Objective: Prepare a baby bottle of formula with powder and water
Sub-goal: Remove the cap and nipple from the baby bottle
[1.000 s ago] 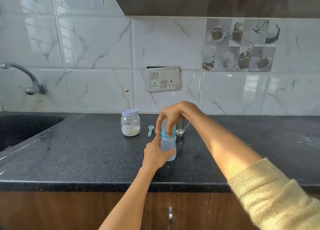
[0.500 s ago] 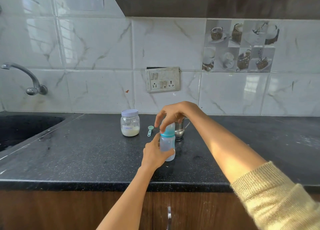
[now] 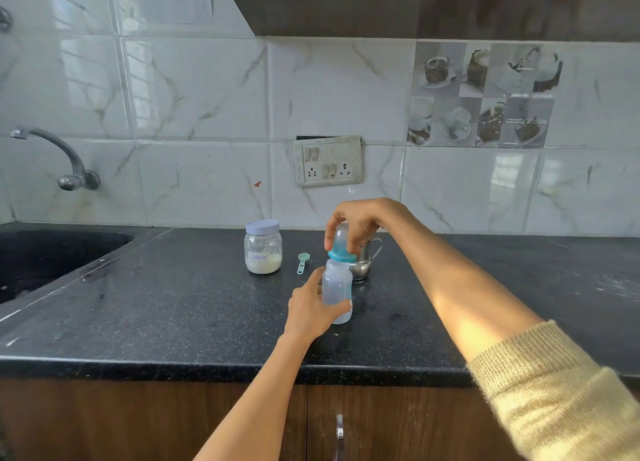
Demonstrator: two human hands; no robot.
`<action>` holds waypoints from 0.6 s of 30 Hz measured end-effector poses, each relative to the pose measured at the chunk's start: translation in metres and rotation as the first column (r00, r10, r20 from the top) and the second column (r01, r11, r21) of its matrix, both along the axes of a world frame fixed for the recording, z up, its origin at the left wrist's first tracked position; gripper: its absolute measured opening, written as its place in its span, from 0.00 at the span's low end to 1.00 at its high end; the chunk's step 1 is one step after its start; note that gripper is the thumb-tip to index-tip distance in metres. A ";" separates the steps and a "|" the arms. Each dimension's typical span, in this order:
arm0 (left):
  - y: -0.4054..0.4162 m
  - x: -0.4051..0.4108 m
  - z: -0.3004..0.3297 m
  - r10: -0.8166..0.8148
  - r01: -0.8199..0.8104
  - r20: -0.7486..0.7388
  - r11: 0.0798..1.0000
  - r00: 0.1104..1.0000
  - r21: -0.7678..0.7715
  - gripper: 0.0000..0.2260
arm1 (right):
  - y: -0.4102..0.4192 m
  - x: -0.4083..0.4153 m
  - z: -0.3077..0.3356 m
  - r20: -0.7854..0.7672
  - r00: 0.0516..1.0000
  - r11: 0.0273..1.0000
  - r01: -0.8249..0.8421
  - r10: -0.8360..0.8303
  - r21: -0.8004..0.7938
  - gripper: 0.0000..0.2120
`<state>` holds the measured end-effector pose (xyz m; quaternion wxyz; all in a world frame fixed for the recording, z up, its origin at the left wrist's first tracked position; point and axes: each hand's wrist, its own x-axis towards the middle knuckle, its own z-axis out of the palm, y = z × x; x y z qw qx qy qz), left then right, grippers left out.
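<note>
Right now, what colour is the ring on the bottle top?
Teal-blue collar ring, under a clear dome cap; head view shows it.

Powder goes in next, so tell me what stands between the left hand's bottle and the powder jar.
Nothing visible does. The baby bottle, gripped by the left hand, stands right of the powder jar; between them is bare counter, with the green scoop lying just behind that line.
</note>
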<state>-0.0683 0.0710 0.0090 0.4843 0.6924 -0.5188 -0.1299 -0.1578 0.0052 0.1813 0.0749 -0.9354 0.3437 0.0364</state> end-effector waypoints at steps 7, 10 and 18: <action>0.005 -0.002 0.001 -0.041 0.042 -0.031 0.998 0.999 0.038 0.35 | -0.005 -0.018 0.001 0.070 0.996 0.997 0.057 -0.060 0.053 0.19; 0.008 -0.005 -0.001 -0.043 0.046 -0.077 0.998 0.996 0.038 0.30 | -0.011 -0.037 -0.005 0.134 0.980 0.986 0.135 -0.148 0.101 0.20; 0.001 -0.004 -0.003 -0.015 0.018 -0.058 0.998 0.998 0.062 0.28 | -0.036 -0.078 -0.059 -0.034 0.931 0.915 0.365 -0.364 0.173 0.25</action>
